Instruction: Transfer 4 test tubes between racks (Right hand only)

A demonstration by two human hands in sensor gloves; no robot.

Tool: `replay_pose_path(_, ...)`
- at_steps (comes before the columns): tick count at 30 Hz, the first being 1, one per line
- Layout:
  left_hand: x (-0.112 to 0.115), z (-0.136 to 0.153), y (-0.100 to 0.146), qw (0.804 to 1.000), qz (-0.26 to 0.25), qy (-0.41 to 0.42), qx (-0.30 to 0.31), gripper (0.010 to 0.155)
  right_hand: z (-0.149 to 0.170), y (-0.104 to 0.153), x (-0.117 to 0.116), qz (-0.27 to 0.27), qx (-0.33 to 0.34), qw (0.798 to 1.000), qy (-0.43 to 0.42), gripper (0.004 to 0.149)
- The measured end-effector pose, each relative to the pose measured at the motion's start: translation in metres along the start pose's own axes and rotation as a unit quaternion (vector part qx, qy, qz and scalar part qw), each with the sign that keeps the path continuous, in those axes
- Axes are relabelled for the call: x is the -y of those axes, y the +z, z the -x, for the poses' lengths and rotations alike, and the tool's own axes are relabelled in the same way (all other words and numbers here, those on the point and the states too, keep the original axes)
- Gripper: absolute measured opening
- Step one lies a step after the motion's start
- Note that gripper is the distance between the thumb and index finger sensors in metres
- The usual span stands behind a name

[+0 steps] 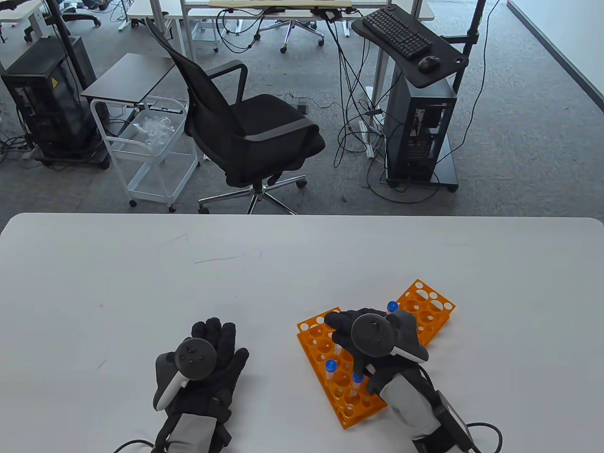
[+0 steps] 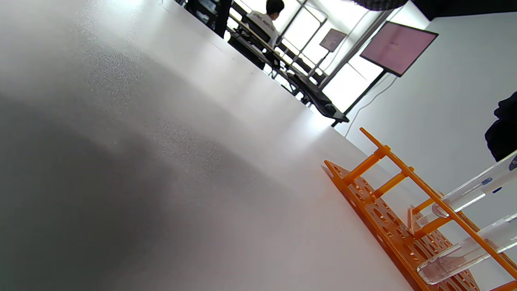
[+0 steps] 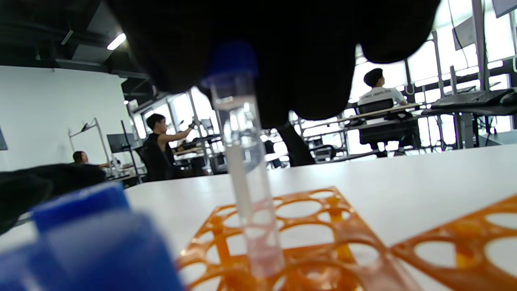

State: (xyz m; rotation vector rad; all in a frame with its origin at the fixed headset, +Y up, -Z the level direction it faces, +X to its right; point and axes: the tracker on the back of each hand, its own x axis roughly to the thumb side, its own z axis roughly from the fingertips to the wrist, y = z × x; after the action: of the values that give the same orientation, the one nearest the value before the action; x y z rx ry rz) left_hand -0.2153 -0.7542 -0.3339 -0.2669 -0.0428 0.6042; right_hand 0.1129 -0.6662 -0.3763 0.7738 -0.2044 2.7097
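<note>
The right hand point(image 1: 373, 337) fingers point(image 3: 262, 48) grip a clear blue-capped test tube point(image 3: 246, 169), its bottom in the near orange plastic rack point(image 1: 330, 373). Tilting could jam it. The left hand point(image 1: 200, 363) lies flat, fingers spread, on the white counter point(image 1: 141, 283).

**Colours on my table**

I see two bright orange racks point(image 1: 337, 373) point(image 1: 427, 306) on the white table point(image 1: 141, 283), clear tubes point(image 3: 246, 178) with blue caps point(image 1: 331, 364), and black gloves on my left hand point(image 1: 207, 363) and right hand point(image 1: 377, 342), grey at the cuffs

Blurred blue cap point(image 3: 87, 238), edge-cropped.
</note>
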Motion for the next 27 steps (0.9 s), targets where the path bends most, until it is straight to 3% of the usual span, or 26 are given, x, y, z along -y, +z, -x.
replay_pose_path(27, 0.0, 0.0, 0.0, 1.0, 0.0, 0.0, 0.0, 0.068, -0.001, -0.003, -0.012, -0.036, 0.002, 0.999, 0.006, 0.046)
